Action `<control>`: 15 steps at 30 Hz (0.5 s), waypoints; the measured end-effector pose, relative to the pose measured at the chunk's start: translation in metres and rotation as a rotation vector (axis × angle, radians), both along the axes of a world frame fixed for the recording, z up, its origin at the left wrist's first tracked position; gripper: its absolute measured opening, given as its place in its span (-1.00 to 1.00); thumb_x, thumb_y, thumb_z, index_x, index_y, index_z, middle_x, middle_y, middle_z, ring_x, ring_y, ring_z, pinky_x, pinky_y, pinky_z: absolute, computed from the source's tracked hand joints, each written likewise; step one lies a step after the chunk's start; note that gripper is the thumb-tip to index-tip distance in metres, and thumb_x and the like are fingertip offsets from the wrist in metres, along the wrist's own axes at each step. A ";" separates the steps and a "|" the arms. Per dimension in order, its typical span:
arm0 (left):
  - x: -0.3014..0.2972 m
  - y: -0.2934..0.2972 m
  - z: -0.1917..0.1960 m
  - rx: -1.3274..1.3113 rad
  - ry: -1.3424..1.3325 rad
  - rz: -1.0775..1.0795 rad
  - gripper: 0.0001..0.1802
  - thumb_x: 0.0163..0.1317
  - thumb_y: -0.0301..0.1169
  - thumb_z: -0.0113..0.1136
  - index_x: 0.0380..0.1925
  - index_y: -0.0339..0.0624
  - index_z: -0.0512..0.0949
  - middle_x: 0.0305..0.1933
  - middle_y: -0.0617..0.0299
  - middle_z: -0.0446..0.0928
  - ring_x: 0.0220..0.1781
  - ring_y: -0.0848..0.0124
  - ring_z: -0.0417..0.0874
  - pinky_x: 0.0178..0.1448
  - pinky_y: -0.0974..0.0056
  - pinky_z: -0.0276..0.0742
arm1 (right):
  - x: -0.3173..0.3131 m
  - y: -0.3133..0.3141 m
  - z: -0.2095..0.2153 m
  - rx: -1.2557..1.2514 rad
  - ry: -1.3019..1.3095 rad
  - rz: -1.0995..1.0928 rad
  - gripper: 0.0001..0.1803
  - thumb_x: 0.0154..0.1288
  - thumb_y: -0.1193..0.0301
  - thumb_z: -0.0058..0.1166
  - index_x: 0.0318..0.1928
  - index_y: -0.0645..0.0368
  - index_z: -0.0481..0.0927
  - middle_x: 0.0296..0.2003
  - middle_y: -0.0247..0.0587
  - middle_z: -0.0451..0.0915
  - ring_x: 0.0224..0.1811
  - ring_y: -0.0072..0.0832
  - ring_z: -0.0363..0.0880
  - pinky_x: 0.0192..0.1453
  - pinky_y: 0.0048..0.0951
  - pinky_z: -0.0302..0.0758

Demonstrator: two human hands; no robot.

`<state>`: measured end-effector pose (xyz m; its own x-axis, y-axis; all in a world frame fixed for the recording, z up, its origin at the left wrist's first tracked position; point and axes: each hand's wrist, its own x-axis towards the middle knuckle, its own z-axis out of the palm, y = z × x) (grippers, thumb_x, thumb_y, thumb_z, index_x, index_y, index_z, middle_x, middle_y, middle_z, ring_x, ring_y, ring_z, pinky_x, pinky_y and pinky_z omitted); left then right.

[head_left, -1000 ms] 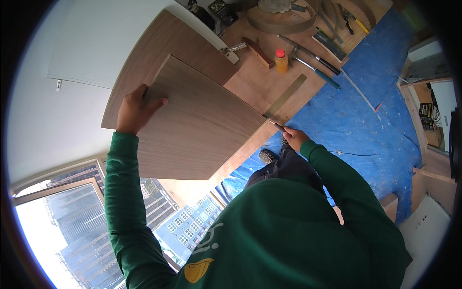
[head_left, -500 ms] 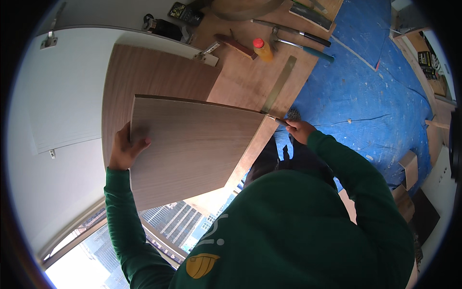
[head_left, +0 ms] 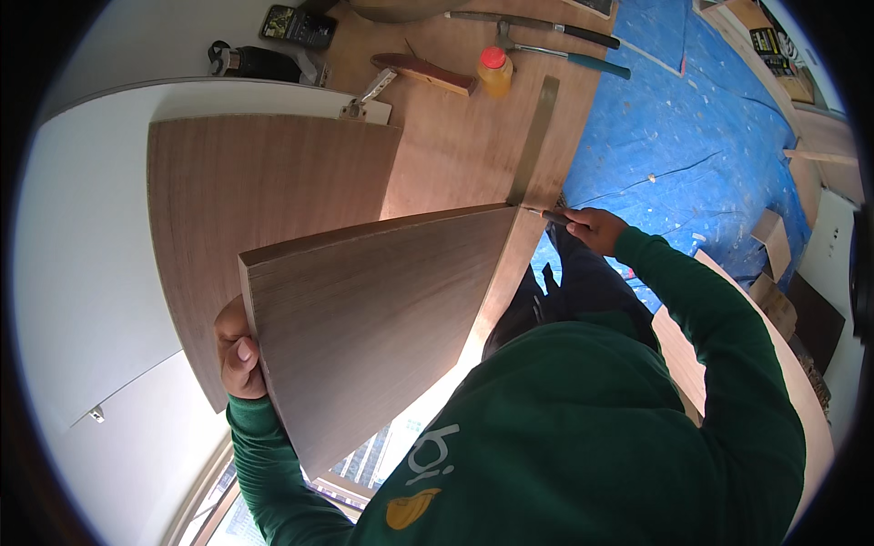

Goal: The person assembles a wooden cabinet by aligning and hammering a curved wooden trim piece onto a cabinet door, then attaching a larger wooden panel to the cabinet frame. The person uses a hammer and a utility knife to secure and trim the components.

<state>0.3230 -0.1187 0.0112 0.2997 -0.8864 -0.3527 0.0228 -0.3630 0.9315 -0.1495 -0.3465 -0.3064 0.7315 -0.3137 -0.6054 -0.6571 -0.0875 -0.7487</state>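
Observation:
A wood-grain board (head_left: 382,318) is held tilted in front of me, its long far edge facing up. My left hand (head_left: 238,350) is closed on the board's left edge, thumb bent at the rim and the other fingers mostly hidden behind it. My right hand (head_left: 596,229) grips the dark handle of a slim hand tool (head_left: 555,217). The tool's thin metal end meets the board's right corner; its tip is too small to make out. A flat grey-green strip (head_left: 534,136) lies on the wooden worktop (head_left: 446,155) just beyond that corner.
Another brown panel (head_left: 264,173) lies beyond the board, near a metal hinge (head_left: 369,91). Farther off are a red-capped bottle (head_left: 494,77), a teal-handled hammer (head_left: 569,59), a reddish-brown wooden tool (head_left: 423,73) and a black flask (head_left: 259,62). Blue sheeting (head_left: 655,173) covers the floor at right.
The board has turned and tilted, so its far edge now shows wider and its left corner sits nearer me. My left hand has moved nearer with it, its thumb off the board's face.

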 end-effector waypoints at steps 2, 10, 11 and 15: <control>-0.008 -0.012 -0.012 -0.186 0.210 0.057 -0.30 0.05 -0.02 0.41 0.08 -0.28 0.50 0.06 0.00 0.63 0.07 0.23 0.66 0.05 0.18 0.61 | 0.000 0.001 -0.001 -0.005 0.022 0.004 -0.52 0.58 0.28 -0.02 0.41 0.09 0.49 0.06 0.08 0.68 0.14 -0.08 0.64 0.30 -0.17 0.48; -0.053 -0.047 0.000 -0.285 0.286 0.098 0.37 -0.34 -0.51 0.35 0.64 -0.09 -0.07 0.57 -0.16 0.20 0.63 -0.07 0.24 0.62 -0.13 0.27 | -0.002 0.008 -0.005 0.035 -0.027 -0.067 -0.51 0.57 0.28 0.00 0.43 0.06 0.49 0.11 0.08 0.68 0.18 -0.11 0.63 0.35 -0.20 0.46; -0.053 -0.048 0.002 -0.267 0.274 0.056 0.40 -0.36 -0.53 0.32 0.65 -0.09 -0.10 0.58 -0.17 0.19 0.63 -0.08 0.23 0.62 -0.16 0.27 | -0.002 0.007 -0.004 0.027 -0.029 -0.068 -0.51 0.57 0.28 0.00 0.43 0.06 0.49 0.11 0.08 0.67 0.18 -0.12 0.63 0.35 -0.20 0.46; -0.058 -0.049 0.009 -0.250 0.268 -0.031 0.42 -0.38 -0.59 0.27 0.66 -0.10 -0.12 0.57 -0.17 0.20 0.62 -0.08 0.24 0.63 -0.14 0.23 | -0.002 0.006 -0.002 0.022 -0.027 -0.058 -0.51 0.57 0.29 -0.01 0.43 0.06 0.49 0.10 0.08 0.68 0.16 -0.12 0.63 0.34 -0.20 0.46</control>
